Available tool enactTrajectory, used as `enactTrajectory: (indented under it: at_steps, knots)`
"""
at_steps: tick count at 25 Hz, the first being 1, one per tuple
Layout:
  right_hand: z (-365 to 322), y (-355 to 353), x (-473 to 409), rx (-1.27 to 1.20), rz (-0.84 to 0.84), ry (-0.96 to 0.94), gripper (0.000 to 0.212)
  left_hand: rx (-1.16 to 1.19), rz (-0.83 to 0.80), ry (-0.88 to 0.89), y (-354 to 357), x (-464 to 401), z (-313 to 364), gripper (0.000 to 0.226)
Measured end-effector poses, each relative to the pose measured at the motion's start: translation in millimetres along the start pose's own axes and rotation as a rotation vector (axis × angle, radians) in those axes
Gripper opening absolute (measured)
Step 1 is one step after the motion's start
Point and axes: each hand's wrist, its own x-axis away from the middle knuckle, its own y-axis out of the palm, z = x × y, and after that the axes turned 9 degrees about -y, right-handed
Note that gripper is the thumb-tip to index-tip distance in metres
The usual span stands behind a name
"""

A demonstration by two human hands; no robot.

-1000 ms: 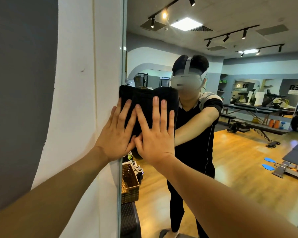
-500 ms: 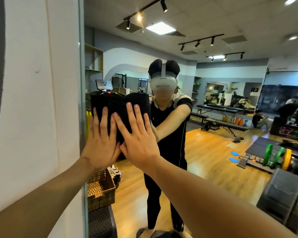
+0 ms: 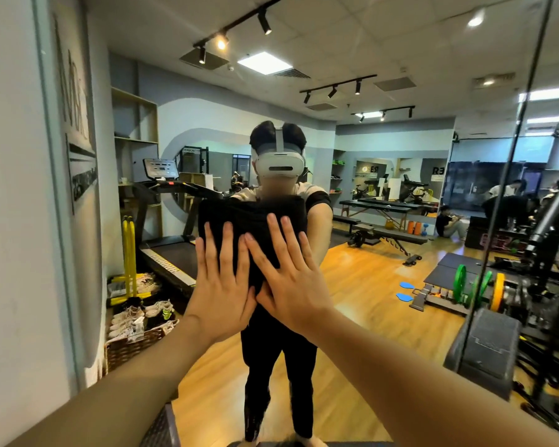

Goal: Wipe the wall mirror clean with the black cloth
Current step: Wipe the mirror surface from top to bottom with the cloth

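writing: reversed "r3" letters on the far wall in the reflection; the wall sign at left is too blurred to read.
around: treadmill [image 3: 171, 227], basket of shoes [image 3: 136, 337], weight plates [image 3: 478, 285], all reflected.
black cloth [image 3: 252, 221]: flat against the wall mirror [image 3: 384, 317], at my chest height.
my left hand [image 3: 221, 291]: fingers straight, pressing the cloth's lower left.
my right hand [image 3: 291, 285]: fingers spread, pressing beside it, thumbs touching.

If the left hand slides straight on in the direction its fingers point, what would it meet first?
The left hand points upward along the wall mirror, flat on the black cloth. It would likely cross the cloth's top edge, then bare glass; nothing else seems to block the way.
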Motion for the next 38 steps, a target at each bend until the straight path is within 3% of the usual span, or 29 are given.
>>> enactTrajectory:
  at_steps: [23,31,38]
  knots:
    - [243.7,-60.1,226.1,0.104,-0.054,0.234,0.080,0.000,-0.017,0.139,62.8,-81.3,327.8,0.086]
    - [266.1,-92.7,141.4,0.004,0.031,0.270,0.070,-0.136,0.077,0.144,19.7,-167.8,296.6,0.082]
    - [198.9,-84.8,41.1,-0.019,0.106,0.225,0.081,-0.217,0.057,0.093,-18.8,-168.7,188.6,0.078]
